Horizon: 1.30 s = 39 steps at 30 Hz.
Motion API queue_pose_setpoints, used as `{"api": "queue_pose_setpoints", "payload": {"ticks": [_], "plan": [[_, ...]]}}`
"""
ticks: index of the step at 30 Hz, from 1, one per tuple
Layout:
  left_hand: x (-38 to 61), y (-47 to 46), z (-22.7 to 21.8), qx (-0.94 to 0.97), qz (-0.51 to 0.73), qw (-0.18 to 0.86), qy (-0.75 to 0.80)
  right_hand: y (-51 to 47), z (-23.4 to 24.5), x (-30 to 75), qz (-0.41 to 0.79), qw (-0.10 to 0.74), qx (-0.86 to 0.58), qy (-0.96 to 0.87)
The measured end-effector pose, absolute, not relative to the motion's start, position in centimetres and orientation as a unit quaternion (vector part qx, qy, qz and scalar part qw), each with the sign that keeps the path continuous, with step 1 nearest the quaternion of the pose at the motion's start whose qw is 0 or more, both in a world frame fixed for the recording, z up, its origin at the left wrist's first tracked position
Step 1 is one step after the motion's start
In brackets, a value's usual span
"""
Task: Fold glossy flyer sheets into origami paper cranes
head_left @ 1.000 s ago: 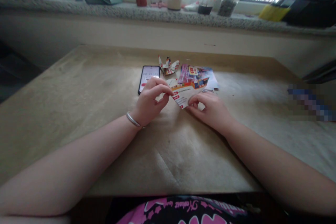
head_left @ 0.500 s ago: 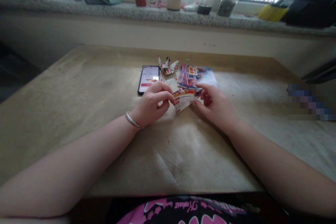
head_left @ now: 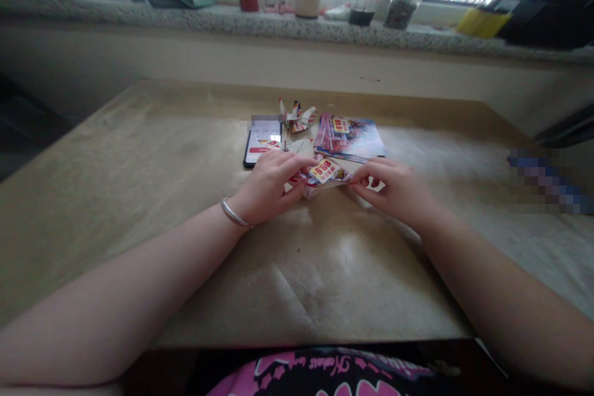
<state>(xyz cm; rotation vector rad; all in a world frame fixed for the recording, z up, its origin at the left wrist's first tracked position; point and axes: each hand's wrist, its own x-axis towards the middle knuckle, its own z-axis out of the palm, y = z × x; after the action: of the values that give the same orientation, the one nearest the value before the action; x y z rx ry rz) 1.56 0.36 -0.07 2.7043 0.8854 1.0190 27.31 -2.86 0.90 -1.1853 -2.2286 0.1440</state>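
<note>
A small printed paper sheet (head_left: 321, 172), partly folded, lies low over the table between my hands. My left hand (head_left: 268, 184), with a silver bangle on its wrist, pinches the paper's left side with curled fingers. My right hand (head_left: 398, 190) pinches its right edge between thumb and fingers. Behind the paper lies a stack of colourful flyers (head_left: 350, 135). A folded paper crane (head_left: 297, 117) sits just beyond, next to a phone (head_left: 260, 143) lying face up with its screen lit.
The beige table (head_left: 153, 161) ends at a wall with a granite windowsill (head_left: 278, 23) carrying bottles, jars, a green pouch and a yellow thing. A dark object juts in at the right edge. A blurred patch covers something at the right.
The paper was held up showing its white side; it has been turned and lowered toward the table, printed side up. My right hand shifted right, my left stayed put.
</note>
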Motion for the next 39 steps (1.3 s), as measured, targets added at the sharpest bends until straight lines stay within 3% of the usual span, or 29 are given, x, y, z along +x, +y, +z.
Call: {"api": "queue_pose_setpoints", "payload": {"ticks": [9,15,25,31,35,39], "plan": [[1.8,-0.2,0.4,0.934,0.217,-0.059,0.277,-2.8,2.0,28.8,0.070,0.102,-0.406,-0.905],[1.7,-0.4,0.7,0.956,0.173,-0.058,0.228,-2.9,2.3,28.5,0.082,0.047,-0.422,-0.902],[1.6,0.1,0.4,0.980,0.146,-0.035,0.132,-2.6,1.9,29.0,0.116,0.064,-0.400,-0.907],[1.8,-0.4,1.1,0.980,0.144,-0.128,0.053,-2.5,1.9,29.3,0.120,0.067,-0.391,-0.910],[2.0,-0.7,1.1,0.969,0.157,-0.177,0.071,-2.2,1.4,29.1,0.055,0.125,-0.388,-0.911],[1.8,-0.4,0.6,0.969,0.147,-0.155,0.122,-1.9,1.0,28.8,0.019,0.177,-0.369,-0.912]]}}
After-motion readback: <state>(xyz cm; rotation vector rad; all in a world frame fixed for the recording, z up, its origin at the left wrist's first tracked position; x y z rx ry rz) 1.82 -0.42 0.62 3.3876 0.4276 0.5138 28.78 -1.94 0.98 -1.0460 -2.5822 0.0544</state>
